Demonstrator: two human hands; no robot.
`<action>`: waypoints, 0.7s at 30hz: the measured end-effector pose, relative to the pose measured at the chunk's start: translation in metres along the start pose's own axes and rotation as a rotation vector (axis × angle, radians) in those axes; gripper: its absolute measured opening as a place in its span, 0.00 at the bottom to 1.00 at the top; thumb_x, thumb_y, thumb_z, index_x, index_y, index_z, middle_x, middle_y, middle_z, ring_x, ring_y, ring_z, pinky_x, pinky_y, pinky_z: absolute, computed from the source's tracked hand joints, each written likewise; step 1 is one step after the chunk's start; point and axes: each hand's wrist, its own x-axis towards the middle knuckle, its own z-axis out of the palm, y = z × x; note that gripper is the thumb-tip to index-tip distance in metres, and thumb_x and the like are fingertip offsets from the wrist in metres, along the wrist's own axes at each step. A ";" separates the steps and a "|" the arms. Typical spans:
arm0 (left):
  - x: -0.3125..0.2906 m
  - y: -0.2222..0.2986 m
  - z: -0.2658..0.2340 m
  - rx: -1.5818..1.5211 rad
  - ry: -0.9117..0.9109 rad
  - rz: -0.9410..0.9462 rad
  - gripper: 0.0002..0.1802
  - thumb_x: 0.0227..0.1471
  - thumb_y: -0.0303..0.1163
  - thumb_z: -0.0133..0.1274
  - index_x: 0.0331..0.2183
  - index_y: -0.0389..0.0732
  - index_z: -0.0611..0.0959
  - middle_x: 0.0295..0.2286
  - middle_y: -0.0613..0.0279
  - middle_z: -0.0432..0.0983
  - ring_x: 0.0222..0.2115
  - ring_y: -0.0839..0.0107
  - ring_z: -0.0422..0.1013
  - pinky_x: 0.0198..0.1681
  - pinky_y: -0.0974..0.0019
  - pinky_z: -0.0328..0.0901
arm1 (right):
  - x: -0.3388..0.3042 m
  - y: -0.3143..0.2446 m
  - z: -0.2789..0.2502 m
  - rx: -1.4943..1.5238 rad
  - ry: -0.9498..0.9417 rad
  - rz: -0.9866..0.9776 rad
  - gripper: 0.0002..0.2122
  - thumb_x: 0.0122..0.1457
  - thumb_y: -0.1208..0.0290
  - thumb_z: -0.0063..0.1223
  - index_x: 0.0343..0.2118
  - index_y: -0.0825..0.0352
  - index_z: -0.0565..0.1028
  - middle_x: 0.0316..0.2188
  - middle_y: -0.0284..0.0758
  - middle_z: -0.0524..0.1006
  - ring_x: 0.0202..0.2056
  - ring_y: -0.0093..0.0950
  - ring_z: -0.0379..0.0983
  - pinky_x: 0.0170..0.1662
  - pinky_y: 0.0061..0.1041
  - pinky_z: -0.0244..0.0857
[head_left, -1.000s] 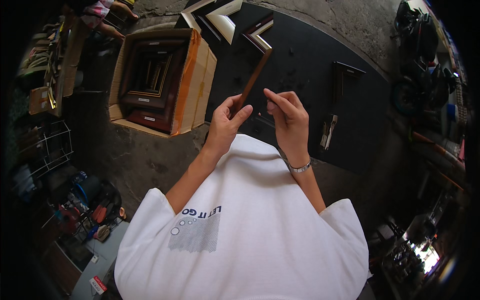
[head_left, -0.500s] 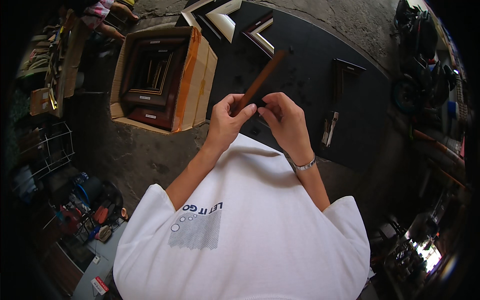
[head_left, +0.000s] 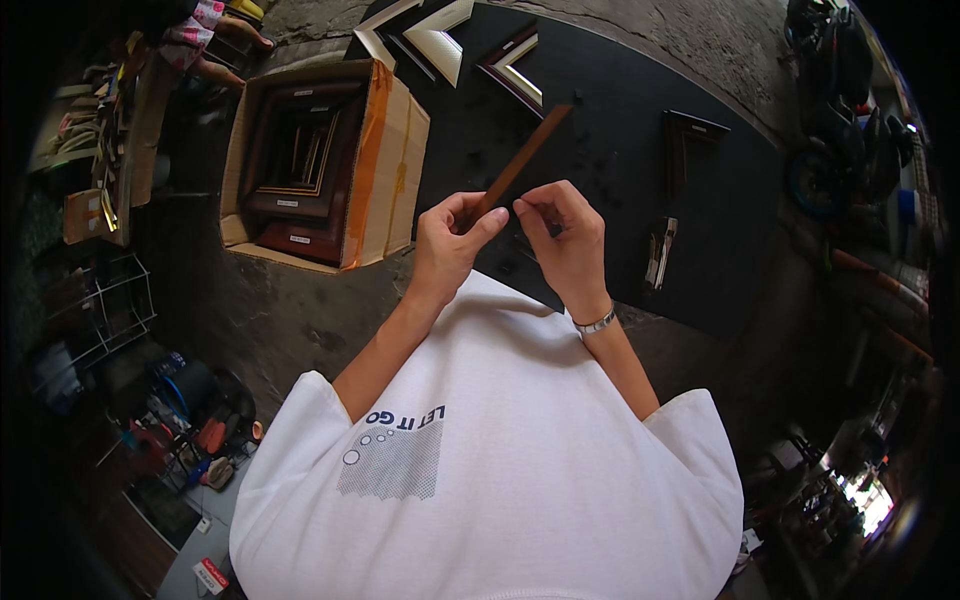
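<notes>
My left hand [head_left: 448,245] is closed around the lower end of a narrow brown frame moulding strip [head_left: 528,152], which slants up and away to the right over a black table [head_left: 610,190]. Just right of it, my right hand [head_left: 572,235] has thumb and forefinger pinched together near the left thumb. Whatever is between those fingertips is too small to make out. Dark small bits lie on the table beyond the hands. Right of my right hand rests a slim metallic and dark tool [head_left: 658,255], its kind unclear.
At left stands an open cardboard box [head_left: 392,170] with nested dark picture frames [head_left: 300,222]. Pale frame corners [head_left: 440,42], a dark silver-edged corner [head_left: 518,65] and a black corner [head_left: 695,128] lie on the table. A person [head_left: 190,40] is at far left, a motorbike [head_left: 840,130] at right.
My right hand has risen slightly, and its thumb and forefinger have come closer together. The left hand keeps its grip on the strip, nearly still.
</notes>
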 end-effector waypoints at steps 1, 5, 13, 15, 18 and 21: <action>0.000 0.000 0.001 0.002 0.002 -0.002 0.21 0.56 0.34 0.66 0.46 0.31 0.83 0.35 0.67 0.79 0.36 0.82 0.72 0.43 0.77 0.66 | -0.001 0.003 0.000 -0.007 0.005 -0.017 0.05 0.58 0.81 0.62 0.33 0.69 0.76 0.27 0.34 0.76 0.24 0.21 0.76 0.26 0.19 0.68; -0.002 0.003 0.003 0.050 0.058 0.039 0.20 0.55 0.37 0.67 0.42 0.31 0.85 0.30 0.67 0.80 0.31 0.82 0.72 0.37 0.78 0.65 | -0.001 0.007 -0.019 -0.023 0.253 -0.011 0.05 0.60 0.77 0.63 0.35 0.67 0.76 0.27 0.32 0.75 0.23 0.17 0.72 0.27 0.18 0.67; 0.005 -0.014 -0.007 0.031 0.077 0.034 0.20 0.55 0.40 0.67 0.42 0.33 0.86 0.29 0.67 0.80 0.31 0.82 0.71 0.36 0.78 0.64 | -0.102 0.226 -0.173 -1.182 0.320 0.456 0.29 0.63 0.43 0.55 0.45 0.72 0.75 0.36 0.48 0.82 0.40 0.49 0.80 0.43 0.44 0.73; 0.003 -0.017 -0.007 0.023 0.079 0.035 0.20 0.55 0.40 0.67 0.42 0.33 0.86 0.30 0.67 0.80 0.31 0.82 0.70 0.36 0.78 0.64 | -0.104 0.244 -0.172 -1.033 0.098 0.687 0.29 0.63 0.44 0.54 0.47 0.73 0.76 0.38 0.51 0.82 0.43 0.52 0.79 0.46 0.47 0.72; 0.003 -0.018 -0.003 0.005 0.062 0.037 0.21 0.55 0.41 0.67 0.42 0.33 0.86 0.30 0.67 0.79 0.31 0.82 0.70 0.36 0.78 0.64 | -0.102 0.253 -0.175 -0.945 -0.012 0.836 0.25 0.63 0.49 0.54 0.42 0.73 0.78 0.39 0.53 0.81 0.45 0.53 0.78 0.47 0.48 0.72; 0.001 -0.020 -0.003 0.023 0.057 0.034 0.21 0.55 0.41 0.67 0.42 0.33 0.86 0.30 0.67 0.79 0.31 0.82 0.70 0.36 0.78 0.64 | -0.095 0.248 -0.178 -0.999 -0.010 0.843 0.21 0.63 0.53 0.55 0.36 0.73 0.80 0.37 0.54 0.82 0.43 0.54 0.79 0.46 0.48 0.73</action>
